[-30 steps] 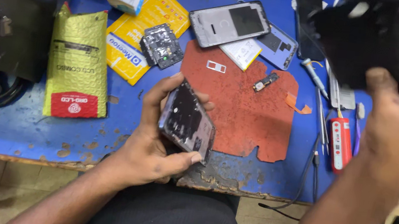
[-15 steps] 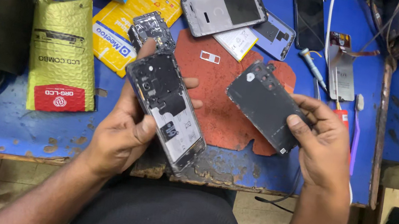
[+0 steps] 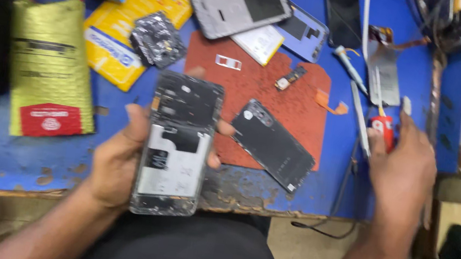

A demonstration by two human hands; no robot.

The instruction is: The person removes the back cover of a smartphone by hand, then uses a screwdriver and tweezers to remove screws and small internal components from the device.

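Observation:
My left hand [image 3: 113, 161] holds an opened phone body [image 3: 175, 146] upright over the table's front edge, its dark boards and silver shield facing me. A dark back cover [image 3: 273, 144] lies loose on the red mat [image 3: 306, 98], just right of the phone. My right hand [image 3: 407, 164] is at the mat's right side, empty, with its thumb and forefinger spread on either side of a red-handled tool [image 3: 383, 129] that lies on the blue table [image 3: 13, 154].
A green pouch [image 3: 51, 70], a yellow packet [image 3: 131, 27] and a small circuit board [image 3: 158, 40] lie at the left. A grey phone frame [image 3: 241, 6] and a blue cover [image 3: 305, 35] lie at the back. Thin metal tools [image 3: 360, 117] and cables run down the right.
My right hand has set the dark back cover down on the red mat and moved right to the red-handled tool. My left hand has turned the phone body more upright.

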